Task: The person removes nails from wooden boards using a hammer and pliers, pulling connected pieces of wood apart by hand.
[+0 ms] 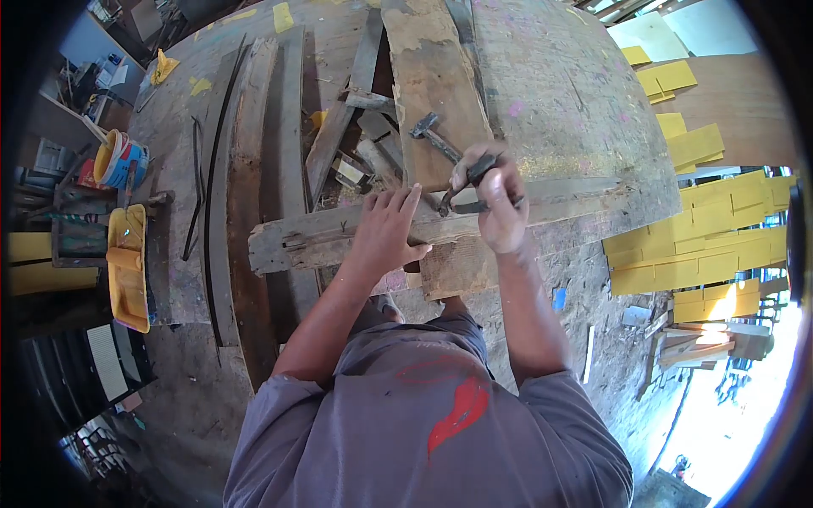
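A large, worn wooden workbench [576, 102] filled most of the view, its top stained and scuffed. A long weathered timber strip [339, 233] lay crosswise near the bench's near edge, running from the left part toward the right corner. A broad rough plank [428, 76] lay lengthwise up the middle toward the far edge, with a hammer [434, 135] resting on it. To the left, several long dark boards [254, 152] lay side by side along the bench, and short wood offcuts [373, 144] were heaped between them and the plank. Yellow paper scraps [282, 17] sat near the far edge.
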